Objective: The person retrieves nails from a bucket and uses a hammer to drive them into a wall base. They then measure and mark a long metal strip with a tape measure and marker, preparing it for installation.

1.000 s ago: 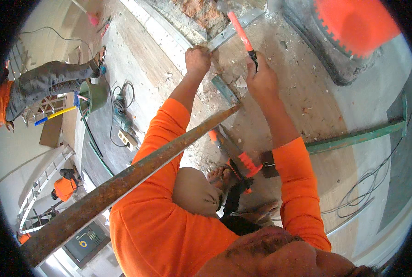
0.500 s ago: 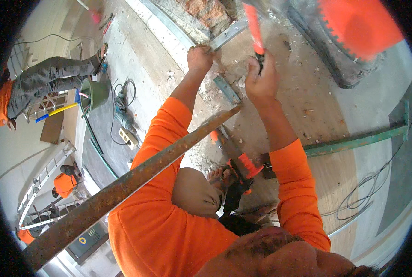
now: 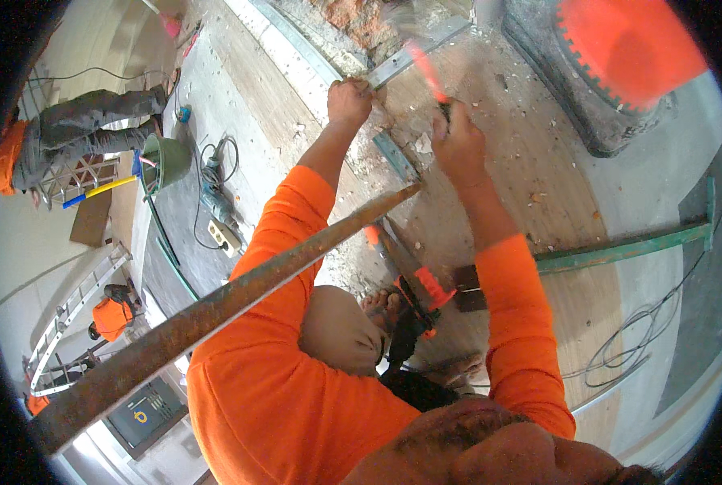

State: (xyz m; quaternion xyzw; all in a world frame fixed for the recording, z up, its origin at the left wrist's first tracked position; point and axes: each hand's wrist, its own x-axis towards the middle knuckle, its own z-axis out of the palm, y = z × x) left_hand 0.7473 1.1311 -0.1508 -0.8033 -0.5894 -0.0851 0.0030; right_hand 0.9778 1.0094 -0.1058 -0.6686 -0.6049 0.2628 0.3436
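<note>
Orange-handled and blurred, a tool (image 3: 427,71) points away from the right hand (image 3: 459,141), which grips its near end, perhaps for a fuller swing; its head is too smeared to identify. The left hand (image 3: 350,101) is curled where two metal strips (image 3: 421,52) converge, perhaps steadying something, though what it encloses is hidden. Broken masonry (image 3: 361,24) fills the angle beyond; closer in, a short metal piece (image 3: 395,158) rests on the dusty floor (image 3: 530,162).
</note>
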